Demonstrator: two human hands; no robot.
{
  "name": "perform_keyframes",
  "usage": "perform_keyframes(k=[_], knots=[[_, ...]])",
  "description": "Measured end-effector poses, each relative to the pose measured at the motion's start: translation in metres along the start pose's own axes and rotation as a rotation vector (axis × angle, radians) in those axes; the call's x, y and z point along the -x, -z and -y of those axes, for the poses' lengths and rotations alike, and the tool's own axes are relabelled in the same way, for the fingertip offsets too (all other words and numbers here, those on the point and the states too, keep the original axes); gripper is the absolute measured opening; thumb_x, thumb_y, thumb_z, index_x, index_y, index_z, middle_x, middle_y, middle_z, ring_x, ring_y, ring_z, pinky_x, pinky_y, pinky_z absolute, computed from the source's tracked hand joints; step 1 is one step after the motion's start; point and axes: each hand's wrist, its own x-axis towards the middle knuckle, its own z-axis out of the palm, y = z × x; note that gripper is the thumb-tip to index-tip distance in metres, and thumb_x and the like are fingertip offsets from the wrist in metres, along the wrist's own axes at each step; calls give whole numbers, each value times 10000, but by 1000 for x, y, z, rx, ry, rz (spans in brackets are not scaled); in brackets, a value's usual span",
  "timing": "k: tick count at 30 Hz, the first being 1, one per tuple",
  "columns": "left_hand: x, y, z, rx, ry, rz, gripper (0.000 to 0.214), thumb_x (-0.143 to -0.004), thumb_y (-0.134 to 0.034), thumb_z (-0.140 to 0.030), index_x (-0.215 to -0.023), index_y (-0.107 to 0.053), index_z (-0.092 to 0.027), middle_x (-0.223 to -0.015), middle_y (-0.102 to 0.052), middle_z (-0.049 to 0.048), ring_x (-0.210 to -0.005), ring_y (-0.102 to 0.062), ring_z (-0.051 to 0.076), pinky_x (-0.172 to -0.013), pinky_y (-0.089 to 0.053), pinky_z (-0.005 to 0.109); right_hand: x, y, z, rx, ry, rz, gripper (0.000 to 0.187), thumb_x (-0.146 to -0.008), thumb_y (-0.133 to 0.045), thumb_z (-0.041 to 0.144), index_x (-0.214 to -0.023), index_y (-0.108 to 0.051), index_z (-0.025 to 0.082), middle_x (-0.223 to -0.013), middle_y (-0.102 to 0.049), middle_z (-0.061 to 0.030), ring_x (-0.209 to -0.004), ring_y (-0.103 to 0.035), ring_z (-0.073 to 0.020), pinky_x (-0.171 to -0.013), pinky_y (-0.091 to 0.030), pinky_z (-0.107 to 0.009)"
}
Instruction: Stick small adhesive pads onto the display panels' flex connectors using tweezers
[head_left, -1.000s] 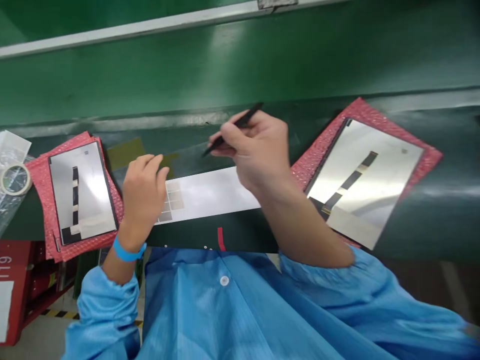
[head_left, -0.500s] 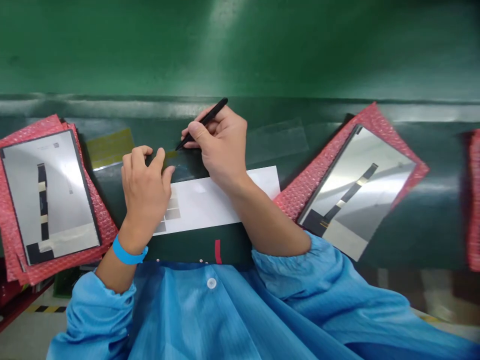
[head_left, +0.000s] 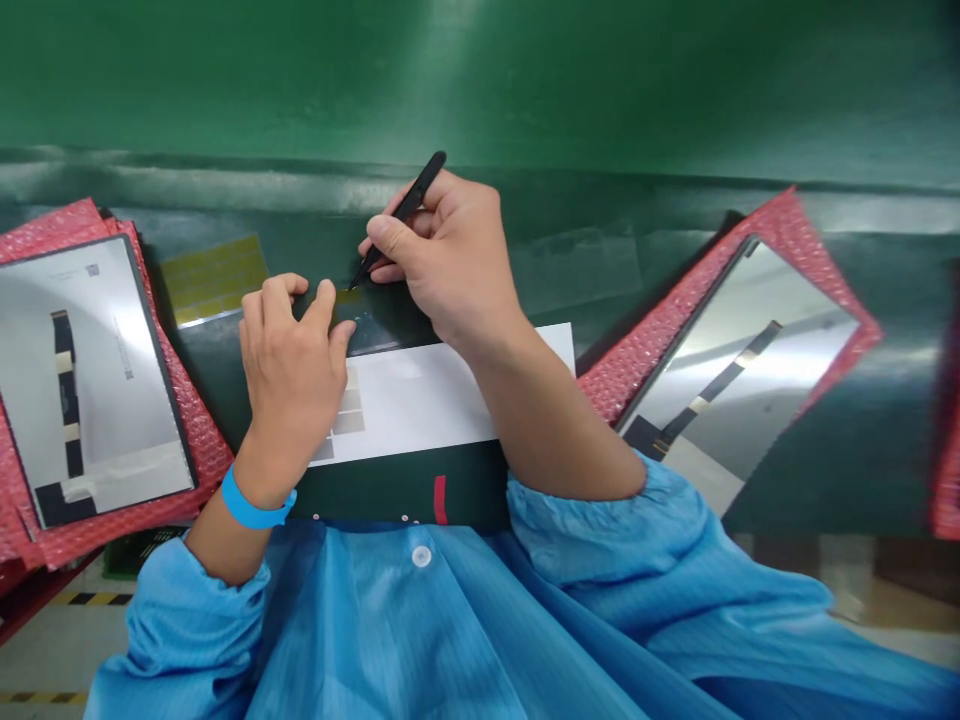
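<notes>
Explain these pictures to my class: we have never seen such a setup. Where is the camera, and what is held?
There is no machine: a person works bare-handed. The camera is worn on the head, looking forward and down. The right hand holds a black tool, its tip near the left hand. That left hand partly hides a white strip. Also on the green table lie a yellow sheet, a clear film and, at each side, a panel on pink wrap.
</notes>
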Motion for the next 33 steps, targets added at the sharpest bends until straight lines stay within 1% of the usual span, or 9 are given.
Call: perform_keyframes(k=[4,8,12,16,21,23,27,33], knots=[[0,0,1,7,-10,-3,402,-1020,-706,-275,-1410,-727,-178,-1377,-618,183,-1250,-559,370,-1069,-509,538,-3,-1,13,39,-82,28,264,-977,-867,249,-903,-615,228,-772,-746,33,-645,-698,-105,-568,-565,-171],[0,-1,3,15,-12,-6,400,-1023,-701,-294,-1410,-726,-198,-1377,-615,174,-1242,-555,367,-1069,-506,538,-3,-2,23,41,-143,23,234,-996,-788,110,-862,-625,213,-748,-748,30,-618,-699,-101,-550,-551,-161],[0,-1,4,23,-7,10,411,-1018,-713,-300,-1417,-726,-201,-1385,-614,171,-1252,-553,367,-1084,-501,536,0,-2,28,32,-158,4,247,-998,-740,58,-853,-622,220,-724,-742,42,-609,-710,-112,-556,-573,-178],[-1,0,3,19,4,20,412,-1021,-718,-312,-1419,-725,-209,-1398,-616,170,-1262,-555,364,-1096,-501,540,-1,0,29,37,-150,-5,273,-974,-809,108,-822,-625,240,-723,-745,38,-618,-716,-134,-563,-585,-212],[-1,0,3,19,-4,13,418,-1009,-730,-295,-1417,-729,-201,-1391,-621,181,-1266,-557,369,-1086,-502,534,-12,3,27,66,-137,90,331,-901,-954,299,-783,-648,257,-736,-754,9,-626,-729,-188,-577,-615,-303],[-1,-1,4,27,-15,-1,409,-1013,-724,-303,-1410,-730,-207,-1389,-624,177,-1263,-556,366,-1076,-502,528,-16,3,25,78,-120,113,350,-871,-982,362,-777,-659,265,-745,-758,4,-617,-727,-202,-573,-623,-333],[-1,-1,5,46,-19,-7,392,-1024,-704,-319,-1402,-729,-221,-1396,-621,169,-1257,-548,359,-1073,-498,529,-18,3,24,116,-92,124,346,-885,-957,414,-766,-658,286,-745,-761,11,-615,-719,-210,-570,-635,-358],[-3,3,3,57,12,33,407,-1018,-717,-301,-1416,-723,-217,-1417,-604,174,-1302,-539,376,-1110,-479,551,-16,1,22,117,-56,128,318,-871,-917,384,-750,-631,317,-725,-755,36,-610,-705,-213,-557,-640,-367]])
